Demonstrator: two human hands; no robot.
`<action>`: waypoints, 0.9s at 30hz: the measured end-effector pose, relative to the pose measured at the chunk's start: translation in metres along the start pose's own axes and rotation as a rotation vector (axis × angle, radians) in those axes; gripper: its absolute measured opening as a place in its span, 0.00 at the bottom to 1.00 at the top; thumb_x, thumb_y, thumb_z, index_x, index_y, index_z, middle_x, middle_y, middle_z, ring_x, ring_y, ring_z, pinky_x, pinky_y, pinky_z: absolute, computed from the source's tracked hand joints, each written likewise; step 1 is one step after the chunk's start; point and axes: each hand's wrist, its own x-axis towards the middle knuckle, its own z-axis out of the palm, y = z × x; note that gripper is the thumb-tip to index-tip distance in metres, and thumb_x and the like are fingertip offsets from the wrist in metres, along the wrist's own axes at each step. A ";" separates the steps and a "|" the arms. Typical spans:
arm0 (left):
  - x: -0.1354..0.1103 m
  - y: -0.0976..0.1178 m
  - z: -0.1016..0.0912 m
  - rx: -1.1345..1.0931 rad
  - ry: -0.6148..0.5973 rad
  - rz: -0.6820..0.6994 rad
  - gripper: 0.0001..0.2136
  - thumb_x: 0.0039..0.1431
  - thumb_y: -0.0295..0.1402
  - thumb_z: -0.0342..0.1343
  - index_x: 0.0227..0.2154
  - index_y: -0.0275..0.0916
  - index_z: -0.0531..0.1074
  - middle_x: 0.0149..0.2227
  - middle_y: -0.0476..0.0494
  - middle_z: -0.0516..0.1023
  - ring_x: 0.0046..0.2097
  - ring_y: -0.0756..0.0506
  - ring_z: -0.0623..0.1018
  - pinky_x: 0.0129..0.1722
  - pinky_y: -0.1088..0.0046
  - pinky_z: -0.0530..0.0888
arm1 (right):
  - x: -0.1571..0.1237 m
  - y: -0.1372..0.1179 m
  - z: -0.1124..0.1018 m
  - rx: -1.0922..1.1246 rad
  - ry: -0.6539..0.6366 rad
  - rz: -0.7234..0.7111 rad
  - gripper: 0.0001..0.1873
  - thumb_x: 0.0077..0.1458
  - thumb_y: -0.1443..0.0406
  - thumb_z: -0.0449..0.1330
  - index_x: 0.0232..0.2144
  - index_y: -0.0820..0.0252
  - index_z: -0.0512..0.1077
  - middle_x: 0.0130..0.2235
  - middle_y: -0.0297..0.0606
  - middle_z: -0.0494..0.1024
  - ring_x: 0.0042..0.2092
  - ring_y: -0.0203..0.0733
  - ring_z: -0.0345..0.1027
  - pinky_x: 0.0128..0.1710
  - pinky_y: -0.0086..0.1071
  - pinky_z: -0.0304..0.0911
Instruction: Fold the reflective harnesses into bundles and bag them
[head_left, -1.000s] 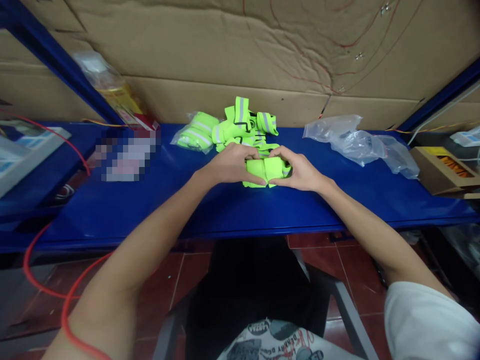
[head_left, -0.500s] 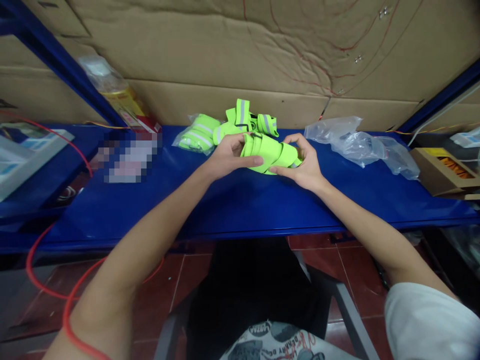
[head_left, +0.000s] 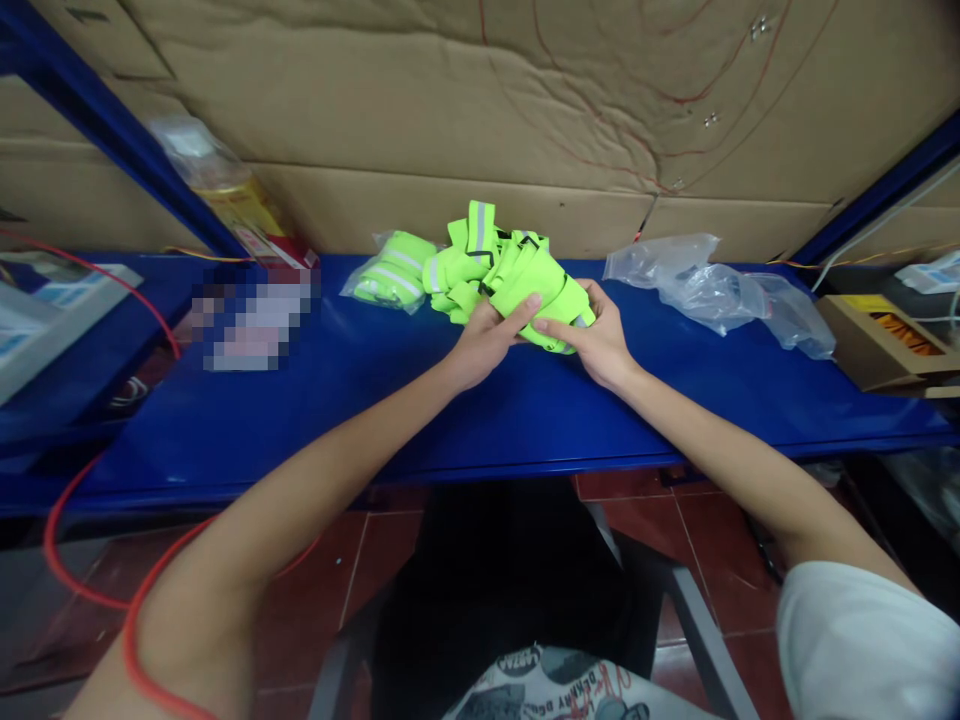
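Both hands hold a folded neon-green strap bundle just above the blue table. My left hand grips its near left side, fingers stretched over the fabric. On the right, my right hand cups the bundle from below. Behind the bundle lies a loose pile of neon-green reflective straps with grey stripes. A bagged set of the same straps sits to the left of the pile.
Empty clear plastic bags lie at the right of the table. A cardboard box stands at the far right, a plastic bottle at the back left. A red cable loops down at the left. Cardboard covers the wall behind.
The bundle was pressed flat on the table between both hands, then lifted and turned. Now it sits higher and further back, near the pile, with my left hand under its left side.
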 end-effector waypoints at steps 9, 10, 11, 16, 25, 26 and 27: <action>0.001 0.006 -0.007 0.146 0.029 0.146 0.31 0.62 0.57 0.71 0.56 0.38 0.82 0.64 0.33 0.83 0.69 0.29 0.79 0.70 0.48 0.79 | 0.002 -0.003 -0.013 -0.377 -0.060 -0.266 0.35 0.45 0.38 0.79 0.44 0.55 0.81 0.47 0.42 0.81 0.49 0.52 0.76 0.51 0.48 0.75; 0.001 0.008 -0.007 0.165 0.031 0.159 0.31 0.61 0.58 0.71 0.56 0.38 0.82 0.63 0.33 0.83 0.69 0.29 0.79 0.70 0.47 0.79 | 0.001 -0.004 -0.014 -0.428 -0.072 -0.311 0.34 0.48 0.37 0.77 0.44 0.55 0.82 0.46 0.42 0.81 0.49 0.52 0.76 0.50 0.47 0.75; 0.001 0.009 -0.007 0.181 0.032 0.166 0.32 0.61 0.59 0.70 0.56 0.38 0.82 0.62 0.33 0.84 0.68 0.29 0.80 0.69 0.47 0.79 | 0.001 -0.005 -0.016 -0.460 -0.096 -0.348 0.33 0.53 0.36 0.73 0.44 0.54 0.83 0.46 0.42 0.81 0.48 0.51 0.76 0.49 0.47 0.75; 0.004 0.010 -0.014 0.241 0.052 0.194 0.31 0.63 0.60 0.68 0.55 0.37 0.82 0.58 0.32 0.86 0.65 0.30 0.82 0.67 0.49 0.81 | 0.021 -0.002 -0.041 -0.618 -0.087 -0.447 0.34 0.77 0.41 0.44 0.51 0.52 0.84 0.47 0.45 0.81 0.52 0.53 0.77 0.57 0.51 0.73; 0.006 0.004 -0.025 0.393 0.114 0.213 0.31 0.67 0.61 0.63 0.55 0.37 0.81 0.60 0.29 0.85 0.62 0.33 0.85 0.62 0.54 0.84 | 0.066 0.022 -0.097 -1.404 -0.077 -0.213 0.22 0.69 0.55 0.60 0.55 0.59 0.86 0.74 0.54 0.68 0.75 0.76 0.56 0.73 0.71 0.53; 0.006 0.005 -0.025 0.405 0.127 0.225 0.31 0.67 0.61 0.63 0.55 0.37 0.82 0.60 0.29 0.85 0.62 0.33 0.85 0.62 0.54 0.84 | 0.066 0.024 -0.096 -1.418 -0.096 -0.168 0.23 0.69 0.56 0.59 0.56 0.61 0.86 0.74 0.55 0.69 0.75 0.76 0.58 0.73 0.70 0.54; 0.005 0.005 -0.024 0.417 0.142 0.236 0.31 0.67 0.61 0.63 0.54 0.37 0.82 0.59 0.30 0.86 0.62 0.34 0.85 0.63 0.54 0.83 | 0.066 0.026 -0.095 -1.419 -0.120 -0.129 0.24 0.69 0.57 0.58 0.57 0.63 0.85 0.73 0.56 0.71 0.74 0.75 0.61 0.73 0.68 0.56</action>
